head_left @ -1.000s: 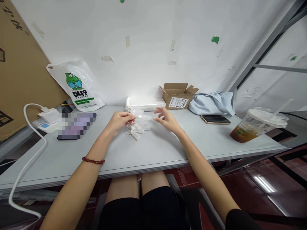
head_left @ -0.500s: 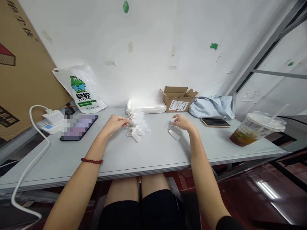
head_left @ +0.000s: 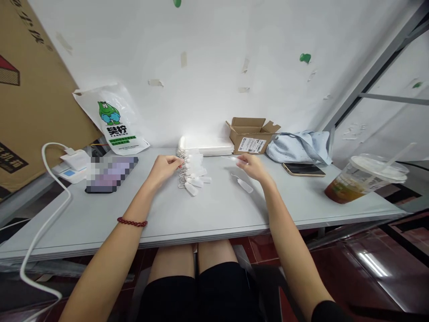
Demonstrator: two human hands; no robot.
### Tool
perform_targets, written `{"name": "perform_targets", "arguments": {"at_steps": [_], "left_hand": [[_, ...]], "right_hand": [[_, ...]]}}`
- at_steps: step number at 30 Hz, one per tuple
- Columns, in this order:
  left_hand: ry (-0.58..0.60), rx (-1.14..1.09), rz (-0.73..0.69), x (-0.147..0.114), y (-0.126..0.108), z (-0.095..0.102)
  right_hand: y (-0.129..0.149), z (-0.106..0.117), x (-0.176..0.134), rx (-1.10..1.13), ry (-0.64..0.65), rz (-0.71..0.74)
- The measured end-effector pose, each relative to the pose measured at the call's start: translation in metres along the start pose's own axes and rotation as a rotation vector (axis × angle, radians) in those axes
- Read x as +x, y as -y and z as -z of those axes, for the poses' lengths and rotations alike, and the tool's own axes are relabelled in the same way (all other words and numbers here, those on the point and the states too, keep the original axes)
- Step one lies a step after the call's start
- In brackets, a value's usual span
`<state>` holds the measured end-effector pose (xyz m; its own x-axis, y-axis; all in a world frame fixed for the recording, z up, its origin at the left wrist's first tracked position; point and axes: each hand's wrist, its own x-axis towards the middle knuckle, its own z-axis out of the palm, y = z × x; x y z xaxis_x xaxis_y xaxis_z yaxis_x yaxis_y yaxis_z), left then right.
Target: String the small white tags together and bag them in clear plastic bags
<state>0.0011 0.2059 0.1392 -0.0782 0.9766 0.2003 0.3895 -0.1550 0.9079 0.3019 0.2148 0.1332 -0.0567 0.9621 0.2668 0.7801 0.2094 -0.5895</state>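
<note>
Several white tags [head_left: 195, 171] with thin string loops lie in an overlapping column on the grey table. At the column's left side, my left hand [head_left: 166, 169] has its thumb and fingers pinched together at the string loops. My right hand [head_left: 252, 166] is closed on one white tag [head_left: 233, 158], gripped at its end and pointing left above the table. Below that hand, another loose tag [head_left: 245, 185] with its string lies flat on the table. My left fingertips partly hide the loops they touch.
Behind the tags lies a white stack [head_left: 208, 146] against the wall. An open cardboard box [head_left: 252, 136], a light blue cloth bag [head_left: 298, 147], a phone [head_left: 303, 169] and a drink cup [head_left: 357, 181] stand rightward. At left are another phone [head_left: 112, 174], a plastic bag [head_left: 114, 120] and a white cable [head_left: 47, 223].
My right hand has moved up and slightly left, lifting one white tag from beside the loose one. My left hand has stayed at the string loops. The view has shifted slightly.
</note>
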Motion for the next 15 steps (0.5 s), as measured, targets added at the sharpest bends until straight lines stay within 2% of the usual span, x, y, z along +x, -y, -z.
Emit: {"name": "perform_targets", "arguments": {"at_steps": [2, 4, 7, 10, 15], "left_hand": [[0.036, -0.058, -0.022, -0.003, -0.006, -0.002], [0.088, -0.104, -0.037, -0.006, -0.009, -0.006], [0.116, -0.095, -0.052, -0.008, -0.010, -0.011], [0.139, -0.050, -0.094, -0.009, -0.010, -0.014], [0.235, -0.039, -0.165, -0.012, -0.012, -0.018]], "right_hand": [[0.014, -0.011, -0.002, 0.215, -0.017, 0.108], [0.027, -0.023, -0.006, 0.382, 0.053, 0.190], [0.042, -0.036, -0.012, 0.451, 0.122, 0.259], [0.048, -0.040, -0.016, 0.465, 0.134, 0.264], [0.052, -0.034, -0.019, 0.581, 0.178, 0.202]]}}
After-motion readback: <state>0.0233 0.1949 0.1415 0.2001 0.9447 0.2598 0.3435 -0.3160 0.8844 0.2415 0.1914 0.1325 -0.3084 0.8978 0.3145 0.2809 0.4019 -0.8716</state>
